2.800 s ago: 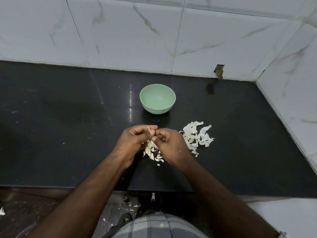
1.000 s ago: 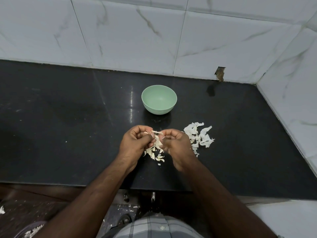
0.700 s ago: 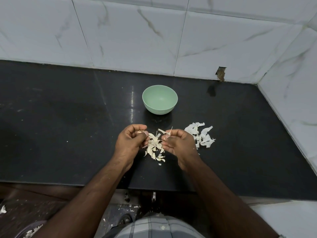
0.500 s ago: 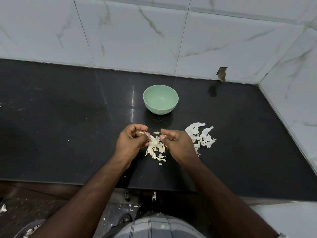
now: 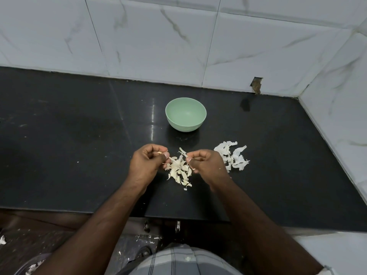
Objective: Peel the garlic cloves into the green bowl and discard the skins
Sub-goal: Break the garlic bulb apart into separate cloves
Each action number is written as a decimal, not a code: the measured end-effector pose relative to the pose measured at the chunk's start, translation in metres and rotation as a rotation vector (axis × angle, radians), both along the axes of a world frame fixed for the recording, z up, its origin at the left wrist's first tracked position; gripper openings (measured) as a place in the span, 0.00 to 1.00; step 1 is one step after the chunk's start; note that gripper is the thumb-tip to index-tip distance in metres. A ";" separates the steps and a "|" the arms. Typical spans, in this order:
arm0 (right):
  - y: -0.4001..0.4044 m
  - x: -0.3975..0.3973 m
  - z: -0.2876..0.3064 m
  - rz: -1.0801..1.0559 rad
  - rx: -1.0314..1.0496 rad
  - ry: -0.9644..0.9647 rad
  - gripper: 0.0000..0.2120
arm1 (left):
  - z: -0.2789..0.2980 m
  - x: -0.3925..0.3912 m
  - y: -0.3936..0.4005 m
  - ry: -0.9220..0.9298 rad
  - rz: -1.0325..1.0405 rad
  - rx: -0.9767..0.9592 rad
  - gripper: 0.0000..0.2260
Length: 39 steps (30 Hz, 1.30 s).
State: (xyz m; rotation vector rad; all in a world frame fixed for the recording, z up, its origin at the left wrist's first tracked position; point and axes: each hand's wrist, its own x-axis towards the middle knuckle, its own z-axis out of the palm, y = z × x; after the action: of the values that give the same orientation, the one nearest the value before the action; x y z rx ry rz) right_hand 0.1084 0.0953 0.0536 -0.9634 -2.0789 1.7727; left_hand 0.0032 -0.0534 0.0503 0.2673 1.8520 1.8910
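Skin strip (image 5: 183, 153) has just come free: my right hand (image 5: 206, 165) pinches it at thumb and forefinger, while my left hand (image 5: 146, 165) pinches the garlic clove (image 5: 161, 153), of which little shows between the fingers. Both hands hover over the counter (image 5: 69, 135), on the near side of the green bowl (image 5: 185, 114). A second ago the two hands met on the clove; now they are apart, with the cream pile of cloves (image 5: 179, 172) exposed between them. Judgement: the peel is partly off, so the clove is not ready to drop. Bowl looks empty, so the task is at an early stage. White skins (image 5: 232, 157) lie near and right of the bowl, not yet discarded, unmoved across the frames.
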 end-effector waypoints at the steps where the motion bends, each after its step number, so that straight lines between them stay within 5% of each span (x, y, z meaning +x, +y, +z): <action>1: -0.001 0.001 -0.001 0.025 0.019 -0.014 0.05 | 0.000 -0.002 -0.001 0.008 -0.003 -0.006 0.04; 5: 0.001 0.003 -0.001 0.033 0.177 -0.044 0.07 | -0.001 -0.005 -0.002 0.030 -0.024 -0.017 0.03; 11: 0.005 0.012 0.020 0.134 -0.129 0.069 0.04 | 0.006 0.008 0.023 0.062 -0.115 -0.020 0.02; 20: 0.073 0.074 0.002 -0.264 0.041 -0.032 0.04 | 0.002 0.030 0.104 0.078 -0.370 -0.163 0.04; 25: 0.084 0.095 -0.010 -0.293 0.306 -0.161 0.08 | 0.002 0.035 0.127 0.421 -0.578 -0.452 0.10; 29: 0.063 0.090 -0.006 -0.412 0.402 -0.040 0.09 | 0.009 0.023 0.116 0.458 -0.468 -0.434 0.10; 35: 0.016 0.046 -0.037 -0.027 0.003 0.022 0.14 | 0.003 0.005 0.077 0.569 -0.266 -0.484 0.08; 39: 0.031 0.038 -0.044 -0.178 0.123 -0.014 0.14 | -0.012 -0.005 0.047 0.605 -0.197 -0.509 0.10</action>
State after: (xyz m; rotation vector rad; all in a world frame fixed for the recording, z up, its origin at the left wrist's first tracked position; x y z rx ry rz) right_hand 0.1462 0.1263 0.0100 -1.0903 -2.0140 1.5369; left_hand -0.0016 -0.0063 0.0386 0.8772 2.5045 1.2194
